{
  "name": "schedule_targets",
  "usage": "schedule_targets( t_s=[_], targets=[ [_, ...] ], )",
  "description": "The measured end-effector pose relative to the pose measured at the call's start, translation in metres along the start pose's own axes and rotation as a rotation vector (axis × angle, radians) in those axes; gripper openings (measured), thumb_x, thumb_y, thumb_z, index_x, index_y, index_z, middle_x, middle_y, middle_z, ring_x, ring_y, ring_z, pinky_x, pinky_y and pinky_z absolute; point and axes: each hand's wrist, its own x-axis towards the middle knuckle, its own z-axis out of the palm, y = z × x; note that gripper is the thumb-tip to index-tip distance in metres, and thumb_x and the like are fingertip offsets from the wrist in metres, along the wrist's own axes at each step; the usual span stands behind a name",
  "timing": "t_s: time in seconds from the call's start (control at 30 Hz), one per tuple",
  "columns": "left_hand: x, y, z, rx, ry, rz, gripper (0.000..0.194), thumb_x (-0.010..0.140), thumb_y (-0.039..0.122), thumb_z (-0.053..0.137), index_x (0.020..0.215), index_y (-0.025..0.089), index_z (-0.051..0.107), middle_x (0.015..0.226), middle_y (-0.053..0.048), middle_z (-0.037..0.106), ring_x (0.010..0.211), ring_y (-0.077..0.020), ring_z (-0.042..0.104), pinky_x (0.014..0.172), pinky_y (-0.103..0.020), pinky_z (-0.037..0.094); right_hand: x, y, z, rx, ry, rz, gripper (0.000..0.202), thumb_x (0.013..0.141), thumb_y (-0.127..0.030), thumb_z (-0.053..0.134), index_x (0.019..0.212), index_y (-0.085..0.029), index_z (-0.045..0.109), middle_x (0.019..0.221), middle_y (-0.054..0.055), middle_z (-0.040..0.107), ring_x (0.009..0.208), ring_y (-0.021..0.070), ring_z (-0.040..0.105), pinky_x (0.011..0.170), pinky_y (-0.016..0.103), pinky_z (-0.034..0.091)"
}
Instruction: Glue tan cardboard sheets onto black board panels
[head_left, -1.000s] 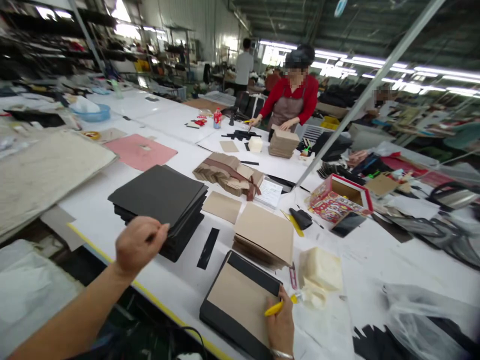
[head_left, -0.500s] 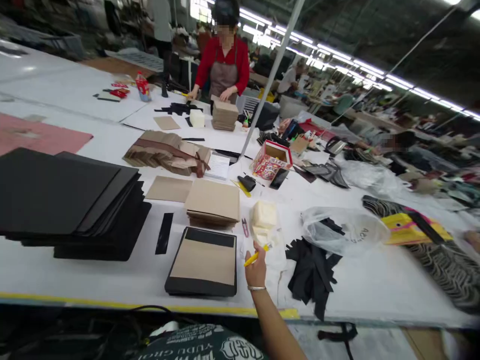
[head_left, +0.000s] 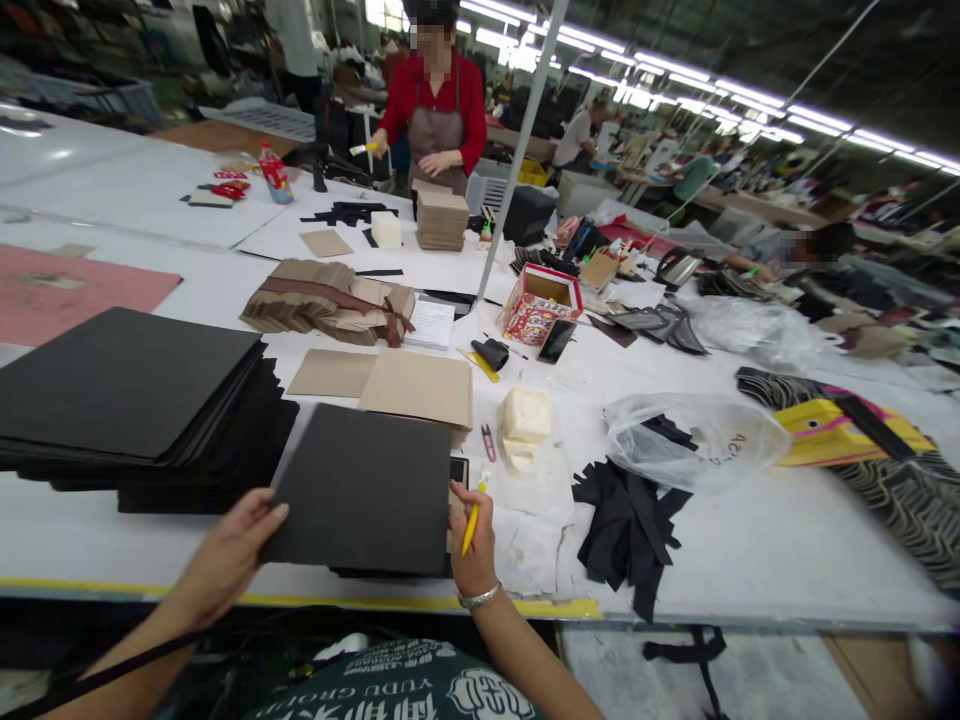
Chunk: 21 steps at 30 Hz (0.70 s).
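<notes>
My left hand (head_left: 238, 545) grips the left edge of a black sheet (head_left: 364, 490) between thumb and fingers. The sheet is tilted over a pile at the table's front, hiding most of the black and tan pieces there. My right hand (head_left: 474, 550) is closed round a yellow-handled brush (head_left: 470, 530), its whitish end pointing away from me. Those fingers are at the sheet's right edge; whether they also grip it I cannot tell. Behind the sheet is a stack of tan boards (head_left: 420, 385). A cream-coloured tub (head_left: 525, 415) and small red-handled snips (head_left: 488, 443) lie beyond my right hand.
A tall stack of black sheets (head_left: 135, 390) stands at left. Black strips (head_left: 626, 540) and a clear plastic bag (head_left: 690, 440) lie at right. A patterned box (head_left: 540, 310) stands by a metal pole (head_left: 517, 160). Across the table, a person in red (head_left: 435, 110) holds a brush.
My left hand has come into view with a black sheet, now over the front pile. My right hand, still holding the brush, has moved left to the sheet's edge.
</notes>
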Motion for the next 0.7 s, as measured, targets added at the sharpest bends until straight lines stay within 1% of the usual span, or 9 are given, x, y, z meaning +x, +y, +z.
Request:
schedule_targets(
  t_s=[0.03, 0.07, 0.13, 0.2, 0.3, 0.4, 0.47, 0.6, 0.7],
  targets=[
    [0.0, -0.018, 0.016, -0.054, -0.157, -0.05, 0.042, 0.067, 0.05, 0.06, 0.092, 0.017, 0.051, 0.079, 0.001, 0.063, 0.074, -0.0166, 0.059, 0.068, -0.03, 0.049, 0.0, 0.01, -0.001, -0.08, 0.021, 0.023, 0.021, 0.085, -0.032, 0.042, 0.101, -0.02, 0.039, 0.099, 0.007, 0.057, 0.079, 0.0149, 0.059, 0.067, 0.03, 0.048],
    [0.001, -0.036, 0.03, -0.046, -0.204, -0.047, 0.043, 0.067, 0.052, 0.058, 0.091, 0.017, 0.05, 0.077, 0.001, 0.063, 0.073, -0.0168, 0.059, 0.068, -0.03, 0.049, 0.001, 0.021, -0.002, -0.166, 0.035, 0.039, 0.021, 0.084, -0.033, 0.044, 0.099, -0.02, 0.04, 0.089, 0.005, 0.057, 0.074, 0.0148, 0.058, 0.065, 0.029, 0.047],
    [0.005, -0.066, 0.051, 0.129, -0.223, 0.005, 0.039, 0.069, 0.054, 0.053, 0.085, 0.018, 0.05, 0.072, 0.001, 0.061, 0.07, -0.0162, 0.058, 0.066, -0.028, 0.047, 0.002, 0.042, -0.006, -0.316, 0.041, 0.043, 0.02, 0.082, -0.033, 0.046, 0.096, -0.019, 0.042, 0.079, 0.002, 0.054, 0.067, 0.0145, 0.056, 0.063, 0.029, 0.046],
    [0.009, -0.083, 0.059, 0.402, -0.174, 0.09, 0.034, 0.073, 0.053, 0.048, 0.078, 0.019, 0.049, 0.066, 0.003, 0.057, 0.063, -0.0145, 0.056, 0.062, -0.025, 0.043, 0.004, 0.059, -0.01, -0.427, 0.027, -0.008, 0.018, 0.082, -0.031, 0.045, 0.095, -0.019, 0.043, 0.081, 0.003, 0.053, 0.07, 0.0152, 0.055, 0.066, 0.029, 0.045],
    [0.015, -0.085, 0.058, 0.708, -0.129, 0.206, 0.031, 0.078, 0.051, 0.042, 0.071, 0.021, 0.047, 0.058, 0.005, 0.051, 0.055, -0.0119, 0.051, 0.057, -0.023, 0.037, 0.01, 0.073, -0.011, -0.536, 0.007, -0.098, 0.016, 0.083, -0.028, 0.04, 0.095, -0.018, 0.045, 0.084, 0.005, 0.053, 0.078, 0.0164, 0.055, 0.072, 0.03, 0.045],
    [0.019, -0.078, 0.056, 0.832, -0.134, 0.272, 0.032, 0.08, 0.049, 0.039, 0.068, 0.021, 0.045, 0.055, 0.005, 0.047, 0.052, -0.0112, 0.047, 0.055, -0.022, 0.035, 0.019, 0.079, -0.01, -0.609, -0.008, -0.127, 0.019, 0.084, -0.027, 0.037, 0.098, -0.016, 0.046, 0.084, 0.006, 0.054, 0.079, 0.0173, 0.055, 0.072, 0.03, 0.045],
    [0.022, -0.075, 0.057, 0.872, -0.134, 0.302, 0.029, 0.079, 0.048, 0.041, 0.073, 0.02, 0.047, 0.056, 0.005, 0.047, 0.053, -0.0122, 0.047, 0.055, -0.023, 0.036, 0.024, 0.08, -0.01, -0.654, -0.026, -0.13, 0.022, 0.084, -0.027, 0.037, 0.1, -0.015, 0.046, 0.085, 0.007, 0.055, 0.08, 0.0181, 0.056, 0.07, 0.03, 0.045],
    [0.027, -0.079, 0.06, 0.845, -0.084, 0.379, 0.035, 0.078, 0.045, 0.044, 0.099, 0.017, 0.051, 0.073, -0.001, 0.055, 0.066, -0.0159, 0.054, 0.065, -0.027, 0.042, 0.029, 0.084, -0.009, -0.761, -0.033, -0.121, 0.024, 0.085, -0.03, 0.038, 0.103, -0.016, 0.046, 0.084, 0.008, 0.055, 0.075, 0.0187, 0.056, 0.064, 0.03, 0.045],
    [0.028, -0.08, 0.06, 0.835, -0.133, 0.385, 0.034, 0.079, 0.041, 0.044, 0.099, 0.016, 0.055, 0.079, -0.005, 0.058, 0.073, -0.0183, 0.056, 0.072, -0.03, 0.044, 0.03, 0.087, -0.006, -0.814, -0.016, -0.132, 0.028, 0.085, -0.034, 0.038, 0.104, -0.015, 0.047, 0.083, 0.008, 0.056, 0.076, 0.0194, 0.057, 0.064, 0.03, 0.046]
  ],
)
